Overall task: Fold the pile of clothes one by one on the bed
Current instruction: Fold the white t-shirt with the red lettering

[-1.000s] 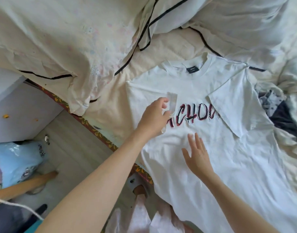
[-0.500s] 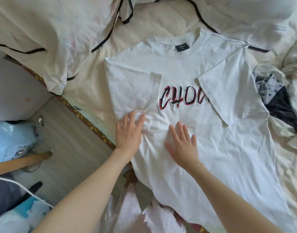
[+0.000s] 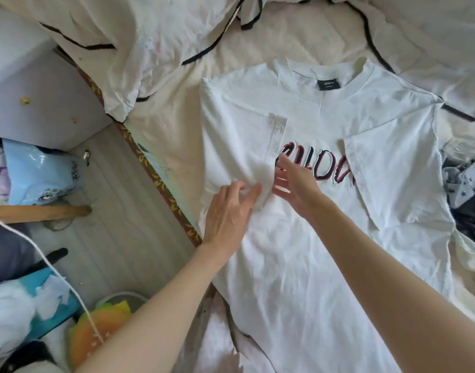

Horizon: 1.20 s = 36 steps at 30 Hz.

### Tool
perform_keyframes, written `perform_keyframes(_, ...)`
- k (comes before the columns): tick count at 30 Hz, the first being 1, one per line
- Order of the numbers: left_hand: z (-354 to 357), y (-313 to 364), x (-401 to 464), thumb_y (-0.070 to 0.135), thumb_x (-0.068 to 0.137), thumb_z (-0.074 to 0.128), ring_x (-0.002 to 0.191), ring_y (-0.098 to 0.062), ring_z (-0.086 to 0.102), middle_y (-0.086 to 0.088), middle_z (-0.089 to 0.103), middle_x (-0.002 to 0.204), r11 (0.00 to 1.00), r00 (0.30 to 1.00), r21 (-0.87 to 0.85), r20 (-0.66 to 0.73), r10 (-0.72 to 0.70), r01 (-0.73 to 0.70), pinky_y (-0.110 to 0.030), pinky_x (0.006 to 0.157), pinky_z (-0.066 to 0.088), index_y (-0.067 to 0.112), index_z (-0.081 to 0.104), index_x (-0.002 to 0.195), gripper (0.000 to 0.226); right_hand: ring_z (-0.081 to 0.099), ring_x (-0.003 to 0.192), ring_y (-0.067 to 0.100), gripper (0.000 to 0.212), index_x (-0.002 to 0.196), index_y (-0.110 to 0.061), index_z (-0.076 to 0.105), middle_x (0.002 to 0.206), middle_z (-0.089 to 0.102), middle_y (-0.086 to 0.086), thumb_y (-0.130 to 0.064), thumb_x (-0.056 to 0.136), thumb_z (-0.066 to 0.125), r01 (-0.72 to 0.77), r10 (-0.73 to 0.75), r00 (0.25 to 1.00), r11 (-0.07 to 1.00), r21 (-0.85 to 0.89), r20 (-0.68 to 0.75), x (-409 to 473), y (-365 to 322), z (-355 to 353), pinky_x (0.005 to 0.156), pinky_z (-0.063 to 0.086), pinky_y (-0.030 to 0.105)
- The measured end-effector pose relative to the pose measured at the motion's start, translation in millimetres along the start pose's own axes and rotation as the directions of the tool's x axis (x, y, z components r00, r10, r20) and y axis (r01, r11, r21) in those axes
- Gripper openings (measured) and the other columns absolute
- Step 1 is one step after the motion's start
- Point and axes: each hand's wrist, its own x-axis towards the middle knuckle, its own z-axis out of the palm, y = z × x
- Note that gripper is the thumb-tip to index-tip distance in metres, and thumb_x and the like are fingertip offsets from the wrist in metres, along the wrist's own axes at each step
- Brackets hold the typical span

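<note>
The white T-shirt (image 3: pixel 298 265) lies face up on the bed (image 3: pixel 182 135), collar away from the person, both sleeves folded inward over the chest. The left hand (image 3: pixel 228 211) rests on the shirt's folded left sleeve (image 3: pixel 244 146), fingers spread and relaxed on a bunched bit of cloth. The right hand (image 3: pixel 298 184) lies just beside it, fingers straight, flat against the shirt at the start of the red-and-black lettering (image 3: pixel 325 165). A crumpled dark garment (image 3: pixel 470 208) sits near the shirt's right edge.
</note>
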Motion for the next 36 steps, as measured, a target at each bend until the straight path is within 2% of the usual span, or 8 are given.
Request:
perform_keyframes(6,7,0,6,0.008,0.070,0.078,0.078,-0.032,0.060,-0.017,0.062,0.099,0.999,0.999,0.022,-0.021,-0.032,0.032,-0.038,0.065,0.051,0.016,0.065,0.121,0.052,0.042,0.047,0.011,0.016,0.078,-0.010,0.057,0.057,0.049,-0.001,-0.019,0.092,0.060,-0.002,0.018,0.997,0.976,0.218,-0.069,22,-36,20,0.050,0.040,0.021)
perform_keyframes(12,10,-5,0,0.010,0.094,0.050,0.106,-0.028,0.051,-0.010,0.052,0.123,0.991,0.978,-0.135,0.202,0.044,-0.017,-0.038,0.086,0.043,0.018,0.050,0.135,0.042,0.045,0.057,0.013,0.026,0.064,-0.013,0.049,0.065,0.046,0.004,0.001,0.086,0.054,0.182,-0.205,0.937,0.978,-0.106,-0.282,24,-47,9,0.057,0.044,0.024)
perform_keyframes(15,-2,-20,-3,-0.003,0.082,0.062,0.085,-0.027,0.058,-0.011,0.060,0.099,0.953,0.999,-0.301,-0.030,-0.036,0.025,-0.038,0.073,0.049,0.007,0.065,0.112,0.032,0.049,0.074,0.021,0.006,0.084,-0.011,0.054,0.081,0.051,0.006,-0.006,0.085,0.053,0.122,-0.280,0.845,0.930,-0.346,-0.455,29,-47,11,0.065,0.045,0.030)
perform_keyframes(18,-7,-49,-4,0.009,0.091,0.058,0.087,-0.020,0.054,-0.003,0.056,0.098,0.864,0.922,-0.421,-0.140,-0.360,0.274,-0.035,0.073,0.048,0.008,0.058,0.110,0.019,0.044,0.116,0.027,0.039,0.126,-0.010,0.047,0.128,0.046,0.011,-0.022,0.090,0.056,0.129,-0.580,0.732,0.633,-0.763,-0.358,31,-56,32,0.091,0.037,0.037)
perform_keyframes(24,7,-78,-2,0.034,0.094,0.054,0.092,-0.013,0.059,0.001,0.059,0.106,0.484,0.787,-0.640,0.352,-0.507,0.597,-0.031,0.081,0.051,0.017,0.050,0.115,0.027,0.036,0.131,0.022,0.049,0.133,-0.014,0.046,0.136,0.048,0.003,-0.045,0.095,0.047,0.415,-0.672,0.706,0.135,-0.900,0.224,48,-92,105,0.106,0.028,0.041)
perform_keyframes(29,11,-80,0,0.029,0.091,0.061,0.074,0.004,0.058,0.007,0.062,0.092,0.313,0.747,-0.717,0.427,-0.509,0.623,-0.007,0.062,0.043,0.021,0.051,0.102,0.017,0.057,0.087,0.021,0.035,0.102,-0.005,0.062,0.084,0.059,0.001,-0.037,0.091,0.055,0.388,-0.547,0.810,0.230,-0.893,0.210,73,-123,131,0.078,0.045,0.031)
perform_keyframes(33,10,-78,0,0.025,0.093,0.056,0.064,-0.014,0.045,-0.016,0.054,0.080,0.299,0.773,-0.751,0.416,-0.479,0.589,-0.018,0.053,0.033,0.007,0.048,0.092,0.020,0.056,0.082,0.013,0.026,0.098,-0.006,0.068,0.084,0.060,-0.001,-0.029,0.087,0.065,0.411,-0.549,0.823,0.404,-0.817,0.143,89,-130,139,0.076,0.048,0.029)
perform_keyframes(36,13,-78,-2,0.023,0.093,0.054,0.054,-0.007,0.030,-0.002,0.036,0.068,0.288,0.779,-0.767,0.400,-0.482,0.573,-0.019,0.050,0.028,0.012,0.037,0.077,0.026,0.056,0.074,0.008,0.022,0.093,-0.013,0.069,0.075,0.059,-0.009,-0.033,0.088,0.063,0.406,-0.545,0.826,0.395,-0.824,0.146,99,-124,136,0.067,0.047,0.018)
